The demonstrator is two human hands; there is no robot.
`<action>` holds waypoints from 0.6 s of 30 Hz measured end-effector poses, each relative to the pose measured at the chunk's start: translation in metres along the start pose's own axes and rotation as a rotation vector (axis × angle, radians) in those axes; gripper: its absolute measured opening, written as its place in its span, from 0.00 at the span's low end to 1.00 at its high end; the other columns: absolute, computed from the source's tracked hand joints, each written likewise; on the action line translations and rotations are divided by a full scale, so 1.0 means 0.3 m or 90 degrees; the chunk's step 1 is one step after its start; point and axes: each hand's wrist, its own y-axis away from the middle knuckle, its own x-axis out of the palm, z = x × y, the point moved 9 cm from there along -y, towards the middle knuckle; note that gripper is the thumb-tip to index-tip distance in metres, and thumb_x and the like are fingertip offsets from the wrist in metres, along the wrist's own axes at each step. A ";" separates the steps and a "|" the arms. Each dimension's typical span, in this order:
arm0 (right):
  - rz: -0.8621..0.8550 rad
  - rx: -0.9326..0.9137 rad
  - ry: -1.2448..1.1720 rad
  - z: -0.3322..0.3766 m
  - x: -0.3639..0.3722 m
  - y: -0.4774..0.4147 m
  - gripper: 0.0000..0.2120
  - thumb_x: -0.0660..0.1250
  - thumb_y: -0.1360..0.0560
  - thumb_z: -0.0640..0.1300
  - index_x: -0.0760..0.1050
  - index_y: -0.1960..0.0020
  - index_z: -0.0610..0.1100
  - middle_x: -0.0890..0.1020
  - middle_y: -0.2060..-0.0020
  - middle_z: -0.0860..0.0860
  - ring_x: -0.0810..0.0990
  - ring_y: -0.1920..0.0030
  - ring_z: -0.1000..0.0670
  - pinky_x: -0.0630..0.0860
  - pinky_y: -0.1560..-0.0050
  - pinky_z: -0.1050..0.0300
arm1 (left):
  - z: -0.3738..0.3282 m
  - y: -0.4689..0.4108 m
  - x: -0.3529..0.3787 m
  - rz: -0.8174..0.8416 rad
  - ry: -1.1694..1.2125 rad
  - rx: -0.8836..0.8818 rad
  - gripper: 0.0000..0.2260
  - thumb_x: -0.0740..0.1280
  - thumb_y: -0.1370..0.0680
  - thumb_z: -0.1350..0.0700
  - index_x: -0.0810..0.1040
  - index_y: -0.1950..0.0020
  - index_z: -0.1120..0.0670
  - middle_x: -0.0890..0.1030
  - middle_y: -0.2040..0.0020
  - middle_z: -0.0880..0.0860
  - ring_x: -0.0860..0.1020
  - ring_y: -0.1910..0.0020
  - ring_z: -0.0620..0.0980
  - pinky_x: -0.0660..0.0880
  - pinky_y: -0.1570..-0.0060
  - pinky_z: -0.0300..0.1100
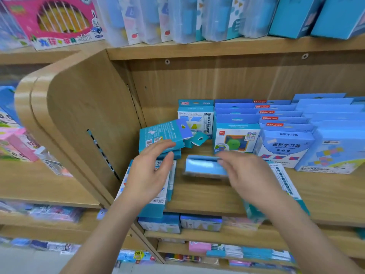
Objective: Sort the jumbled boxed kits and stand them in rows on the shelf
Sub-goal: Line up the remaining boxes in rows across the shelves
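Observation:
Jumbled teal kits lie at the left of the wooden shelf (205, 196). A tilted teal box (158, 135) leans on a small pile, and a flat white-and-teal box (158, 206) lies at the front edge. My left hand (150, 173) hovers over that flat box with fingers straight, its tips at the tilted box's lower edge. My right hand (250, 175) pinches the right end of a small blue box (203, 167), which is blurred. Another flat kit (284, 178) lies under my right forearm. One teal box (195, 117) stands upright at the back.
Rows of blue boxed kits (284, 135) stand upright on the right half of the shelf. A rounded wooden side panel (85, 119) closes the shelf on the left. More boxes fill the shelf above (197, 20) and the shelves below (199, 222).

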 end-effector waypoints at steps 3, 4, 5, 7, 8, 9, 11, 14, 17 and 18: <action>-0.019 0.098 -0.310 -0.104 -0.094 -0.042 0.07 0.63 0.22 0.44 0.80 0.50 0.49 0.84 0.60 0.51 0.81 0.58 0.48 0.77 0.59 0.51 | -0.024 0.020 0.058 0.101 0.197 -0.075 0.19 0.62 0.24 0.41 0.71 0.34 0.44 0.75 0.38 0.38 0.71 0.37 0.35 0.72 0.38 0.39; -0.009 0.117 -0.404 -0.120 -0.103 -0.048 0.07 0.64 0.22 0.43 0.81 0.53 0.49 0.84 0.62 0.53 0.82 0.61 0.52 0.77 0.62 0.54 | -0.046 0.030 0.092 0.148 0.234 -0.082 0.21 0.63 0.25 0.40 0.70 0.34 0.45 0.76 0.38 0.39 0.73 0.38 0.35 0.73 0.40 0.39; -0.004 0.134 -0.478 -0.129 -0.104 -0.052 0.08 0.64 0.22 0.42 0.81 0.55 0.48 0.84 0.65 0.54 0.81 0.65 0.55 0.75 0.66 0.59 | -0.065 0.040 0.123 0.183 0.270 -0.091 0.22 0.64 0.26 0.41 0.70 0.34 0.46 0.78 0.40 0.41 0.75 0.40 0.37 0.75 0.42 0.40; -0.005 0.172 -0.569 -0.150 -0.098 -0.052 0.09 0.63 0.22 0.41 0.81 0.57 0.46 0.82 0.71 0.54 0.76 0.73 0.58 0.68 0.75 0.66 | -0.087 0.049 0.148 0.183 0.339 -0.121 0.19 0.66 0.27 0.47 0.72 0.37 0.48 0.81 0.45 0.44 0.79 0.45 0.41 0.78 0.49 0.40; -0.004 0.190 -0.585 -0.161 -0.092 -0.051 0.09 0.63 0.22 0.41 0.80 0.57 0.46 0.81 0.73 0.54 0.75 0.75 0.58 0.66 0.77 0.67 | -0.090 0.048 0.148 0.161 0.365 -0.137 0.17 0.66 0.27 0.50 0.74 0.39 0.48 0.83 0.47 0.44 0.81 0.48 0.42 0.78 0.53 0.38; -0.004 0.204 -0.596 -0.170 -0.086 -0.048 0.08 0.64 0.22 0.42 0.80 0.56 0.46 0.80 0.74 0.53 0.74 0.76 0.57 0.64 0.78 0.66 | -0.090 0.047 0.144 0.135 0.385 -0.152 0.16 0.66 0.27 0.51 0.75 0.40 0.49 0.83 0.49 0.44 0.81 0.49 0.43 0.78 0.55 0.36; -0.020 0.230 -0.637 -0.185 -0.079 -0.043 0.08 0.64 0.22 0.43 0.80 0.56 0.46 0.79 0.76 0.52 0.72 0.77 0.56 0.63 0.78 0.66 | -0.082 0.044 0.142 0.098 0.405 -0.169 0.15 0.67 0.27 0.52 0.76 0.41 0.50 0.84 0.50 0.45 0.82 0.50 0.44 0.78 0.57 0.35; -0.076 0.275 -0.734 -0.213 -0.085 -0.028 0.07 0.64 0.22 0.45 0.78 0.56 0.45 0.77 0.78 0.52 0.70 0.78 0.55 0.63 0.79 0.64 | -0.092 0.049 0.150 0.071 0.432 -0.181 0.15 0.66 0.27 0.52 0.77 0.41 0.51 0.84 0.50 0.46 0.82 0.52 0.44 0.77 0.59 0.34; -0.062 0.252 -0.789 -0.207 -0.106 -0.008 0.10 0.69 0.31 0.52 0.78 0.52 0.49 0.82 0.71 0.50 0.77 0.72 0.54 0.70 0.72 0.61 | -0.102 0.055 0.166 0.049 0.461 -0.195 0.15 0.66 0.27 0.52 0.77 0.41 0.51 0.84 0.50 0.47 0.83 0.52 0.45 0.78 0.60 0.35; -0.040 0.238 -0.783 -0.204 -0.110 -0.002 0.16 0.71 0.35 0.53 0.78 0.49 0.51 0.84 0.67 0.50 0.80 0.67 0.52 0.73 0.68 0.58 | -0.109 0.055 0.171 0.042 0.468 -0.194 0.16 0.66 0.27 0.51 0.77 0.41 0.52 0.84 0.50 0.48 0.83 0.52 0.45 0.78 0.59 0.36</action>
